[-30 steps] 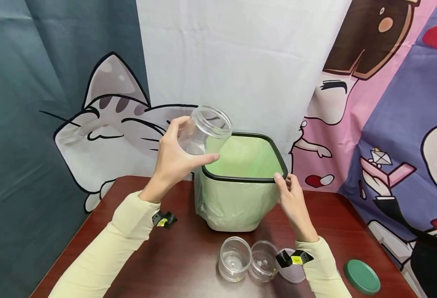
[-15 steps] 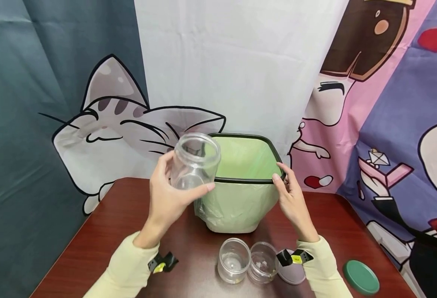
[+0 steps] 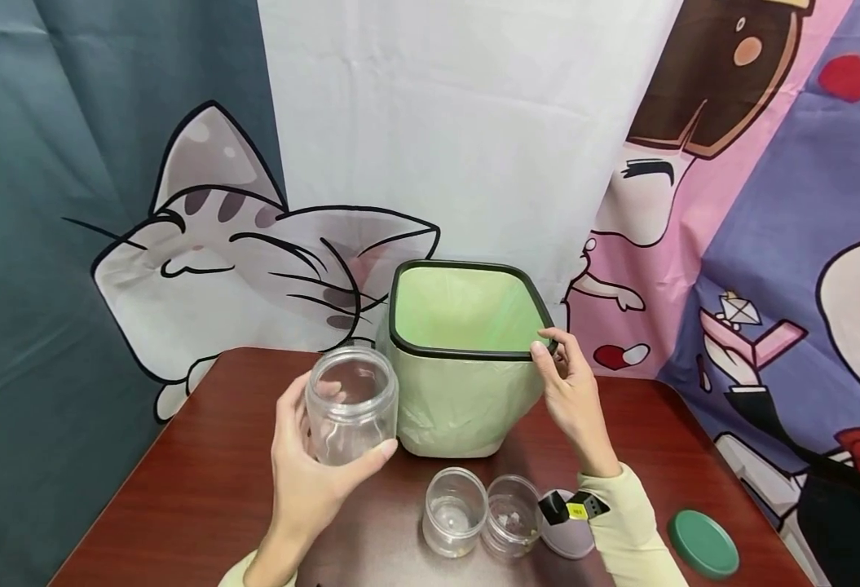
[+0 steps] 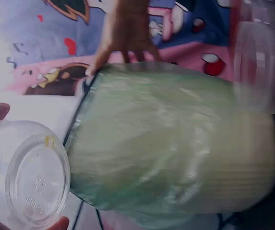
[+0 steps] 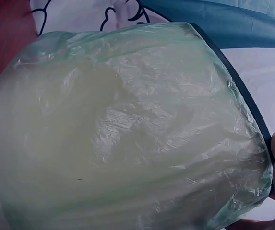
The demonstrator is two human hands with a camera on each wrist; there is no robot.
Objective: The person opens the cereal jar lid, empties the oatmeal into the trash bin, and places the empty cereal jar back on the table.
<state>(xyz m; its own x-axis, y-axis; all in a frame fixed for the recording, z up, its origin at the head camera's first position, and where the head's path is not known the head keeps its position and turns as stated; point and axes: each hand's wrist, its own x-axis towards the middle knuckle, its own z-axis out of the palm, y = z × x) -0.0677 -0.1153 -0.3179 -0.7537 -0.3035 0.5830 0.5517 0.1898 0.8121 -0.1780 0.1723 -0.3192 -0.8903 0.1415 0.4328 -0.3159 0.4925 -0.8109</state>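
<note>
My left hand [image 3: 312,481] grips a clear plastic jar [image 3: 352,408] without a lid, its mouth facing up, in front of the bin's left side. The left wrist view shows the bottom of this jar [image 4: 36,184], with a small yellow speck on it. A light green trash bin [image 3: 466,399] with a black rim and a thin green bag liner [image 5: 127,124] stands at the back of the table. At the bin's right front corner, my right hand [image 3: 569,391] pinches the rim between thumb and fingers.
Two more clear jars [image 3: 455,514] stand in front of the bin; the right one [image 3: 512,518] holds small scraps. A pale lid [image 3: 567,526] lies beside them, partly under the right wrist. Further right is a green lid [image 3: 703,544]. A printed curtain [image 3: 437,122] hangs behind the table [image 3: 202,489].
My left hand has come down and toward me from above the bin's left edge, bringing the jar from tilted to nearly upright. The right hand stays on the rim.
</note>
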